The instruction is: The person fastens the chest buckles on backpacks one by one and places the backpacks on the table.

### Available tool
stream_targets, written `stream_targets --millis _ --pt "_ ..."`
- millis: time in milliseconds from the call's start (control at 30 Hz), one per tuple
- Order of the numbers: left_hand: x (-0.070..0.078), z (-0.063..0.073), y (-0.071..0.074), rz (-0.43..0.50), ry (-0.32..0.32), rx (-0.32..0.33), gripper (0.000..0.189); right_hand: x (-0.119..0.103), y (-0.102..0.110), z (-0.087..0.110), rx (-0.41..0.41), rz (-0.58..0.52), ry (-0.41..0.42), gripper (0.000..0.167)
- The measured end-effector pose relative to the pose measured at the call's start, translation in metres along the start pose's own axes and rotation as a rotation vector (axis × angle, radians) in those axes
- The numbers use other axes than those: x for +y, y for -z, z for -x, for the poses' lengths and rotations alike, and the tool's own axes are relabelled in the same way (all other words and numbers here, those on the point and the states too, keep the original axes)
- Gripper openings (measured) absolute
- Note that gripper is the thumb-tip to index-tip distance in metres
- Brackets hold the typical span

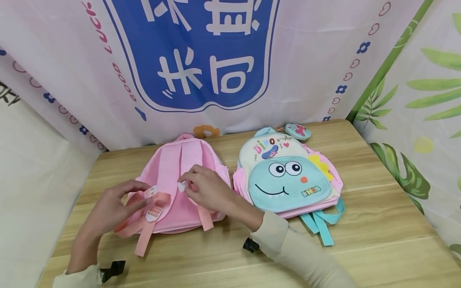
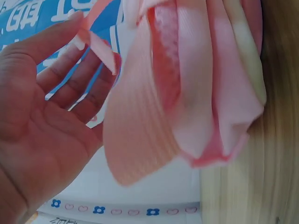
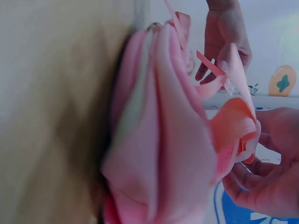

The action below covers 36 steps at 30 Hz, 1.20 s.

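A pink backpack [image 1: 169, 164] lies on the wooden table with its shoulder straps facing up. My left hand [image 1: 108, 206] pinches a white plastic buckle [image 1: 150, 192] on the left strap between thumb and fingers. Just below it, a white strap adjuster [image 1: 154, 213] hangs on the coral webbing [image 1: 144, 239]. With its fingertips, my right hand [image 1: 212, 190] pinches the white buckle [image 1: 181, 186] of the other strap. In the left wrist view a coral strap [image 2: 100, 51] passes between thumb and fingers. The right wrist view shows the right strap [image 3: 233, 121] lifted off the bag.
Close on the right lies a blue and cream dinosaur backpack [image 1: 288, 184], its teal straps [image 1: 324, 228] trailing forward. A small round pouch [image 1: 298, 131] sits behind it. A printed curtain [image 1: 295, 72] borders the table's [image 1: 378, 224] back edge.
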State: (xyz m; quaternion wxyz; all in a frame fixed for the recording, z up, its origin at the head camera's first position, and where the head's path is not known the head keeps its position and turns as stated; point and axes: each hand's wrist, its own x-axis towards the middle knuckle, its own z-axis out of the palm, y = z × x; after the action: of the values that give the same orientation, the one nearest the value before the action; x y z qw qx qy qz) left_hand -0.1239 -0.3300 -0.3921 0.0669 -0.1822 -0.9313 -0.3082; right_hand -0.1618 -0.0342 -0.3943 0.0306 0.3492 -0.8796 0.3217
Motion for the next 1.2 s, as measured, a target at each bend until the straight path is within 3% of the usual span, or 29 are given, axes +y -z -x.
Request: stream_targets --millis 167,300,500,700,967,1200 --pt "0.011 -0.004 -0.011 0.066 -0.004 0.048 0.034 0.001 0.021 -0.002 -0.002 0.003 -0.012 0.030" --pt "0.018 -0.006 -0.024 0.166 0.003 0.041 0.035 0.004 0.028 0.000 -0.009 0.010 -0.019 0.030" --pt "0.020 -0.008 -0.042 0.321 0.011 0.007 0.031 0.015 0.009 0.006 -0.065 -0.049 0.003 0.028" --pt "0.018 -0.009 -0.053 0.396 0.025 -0.024 0.028 0.029 -0.011 0.007 -0.062 -0.064 0.062 0.026" --pt "0.015 -0.010 -0.062 0.411 -0.002 -0.039 0.029 0.037 -0.016 0.005 -0.067 -0.057 0.070 0.026" --pt "0.012 -0.010 -0.066 0.358 0.050 -0.031 0.028 0.037 -0.016 0.007 -0.050 -0.043 0.049 0.020"
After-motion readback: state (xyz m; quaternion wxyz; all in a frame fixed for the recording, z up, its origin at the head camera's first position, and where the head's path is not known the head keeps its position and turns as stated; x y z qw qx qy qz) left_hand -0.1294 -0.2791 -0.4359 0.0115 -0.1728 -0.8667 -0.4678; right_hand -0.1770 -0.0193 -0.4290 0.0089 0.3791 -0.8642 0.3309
